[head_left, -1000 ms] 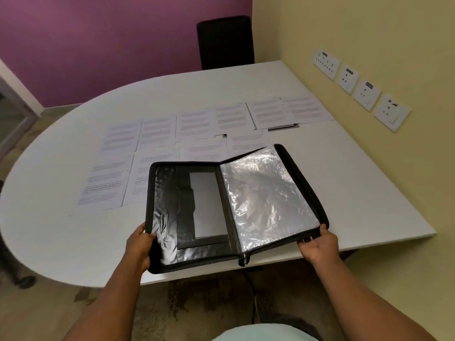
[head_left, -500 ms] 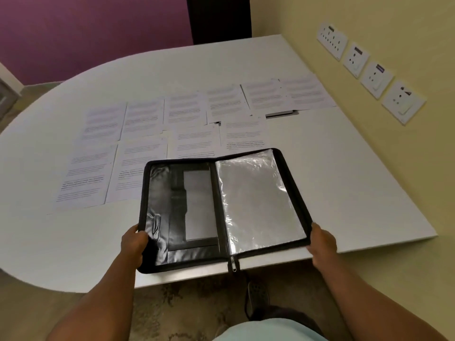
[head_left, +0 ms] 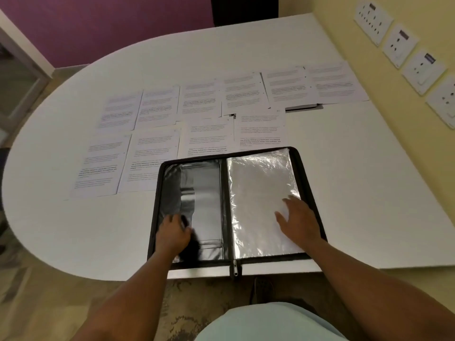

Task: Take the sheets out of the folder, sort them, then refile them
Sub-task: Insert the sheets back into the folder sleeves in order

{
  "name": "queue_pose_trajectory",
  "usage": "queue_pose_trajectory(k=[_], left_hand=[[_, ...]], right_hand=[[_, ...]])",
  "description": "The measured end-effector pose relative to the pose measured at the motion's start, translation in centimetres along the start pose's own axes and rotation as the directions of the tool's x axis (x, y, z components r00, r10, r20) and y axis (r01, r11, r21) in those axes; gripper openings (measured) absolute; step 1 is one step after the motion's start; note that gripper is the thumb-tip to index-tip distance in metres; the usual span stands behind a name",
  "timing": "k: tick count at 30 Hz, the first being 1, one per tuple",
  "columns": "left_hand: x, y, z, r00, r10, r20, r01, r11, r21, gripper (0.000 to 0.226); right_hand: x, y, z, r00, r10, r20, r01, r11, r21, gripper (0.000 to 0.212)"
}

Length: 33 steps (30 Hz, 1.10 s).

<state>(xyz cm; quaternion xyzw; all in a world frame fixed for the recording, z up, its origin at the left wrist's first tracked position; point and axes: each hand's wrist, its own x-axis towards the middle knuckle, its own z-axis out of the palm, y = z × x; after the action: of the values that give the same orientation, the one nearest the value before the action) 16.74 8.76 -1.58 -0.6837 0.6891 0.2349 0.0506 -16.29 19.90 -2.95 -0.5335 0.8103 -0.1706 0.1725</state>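
A black zip folder lies open and flat at the near edge of the white table. Its right half shows clear plastic sleeves; its left half is a dark inner cover with pockets. My left hand rests on the left half, fingers slightly curled. My right hand lies flat on the plastic sleeves with fingers spread. Several printed sheets are laid out in two rows on the table beyond the folder. The folder's far edge covers the bottoms of some near-row sheets.
A yellow wall with several socket plates runs along the table's right side. A dark thin object peeks from under the far-right sheets. A black chair stands behind the table. The folder's zipper pull hangs over the table edge.
The folder was held up by both hands at its near corners; now it lies flat on the table. Both hands have let go of the edges and moved onto its inner faces.
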Motion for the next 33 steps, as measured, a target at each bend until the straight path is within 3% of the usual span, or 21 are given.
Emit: queue_pose_trajectory(k=[4,10,18,26,33], left_hand=[[-0.3,2.4,0.7,0.996,0.087,0.025,-0.088,0.995,0.037,0.057],[-0.1,4.3,1.7,0.991,0.109,0.076,-0.116,0.989,0.088,0.066],[1.4,4.8,2.1,0.973,0.147,0.176,-0.180,0.965,0.189,0.071],[3.9,4.2,0.4,0.956,0.234,0.174,-0.271,0.935,0.229,0.065],[6.9,3.5,-1.0,0.920,0.342,0.194,-0.383,0.889,0.252,0.076]], right_hand=[[1.6,-0.5,0.5,0.962,-0.123,0.244,0.149,0.984,-0.092,0.070],[3.2,-0.8,1.1,0.895,-0.209,0.394,0.296,0.939,-0.173,0.080],[4.3,-2.7,2.5,0.886,-0.211,0.413,0.311,0.931,-0.190,0.078],[5.5,-5.1,3.1,0.918,-0.052,0.394,0.167,0.949,-0.266,0.079],[7.0,-7.6,3.5,0.923,-0.057,0.380,0.177,0.941,-0.289,0.079]])
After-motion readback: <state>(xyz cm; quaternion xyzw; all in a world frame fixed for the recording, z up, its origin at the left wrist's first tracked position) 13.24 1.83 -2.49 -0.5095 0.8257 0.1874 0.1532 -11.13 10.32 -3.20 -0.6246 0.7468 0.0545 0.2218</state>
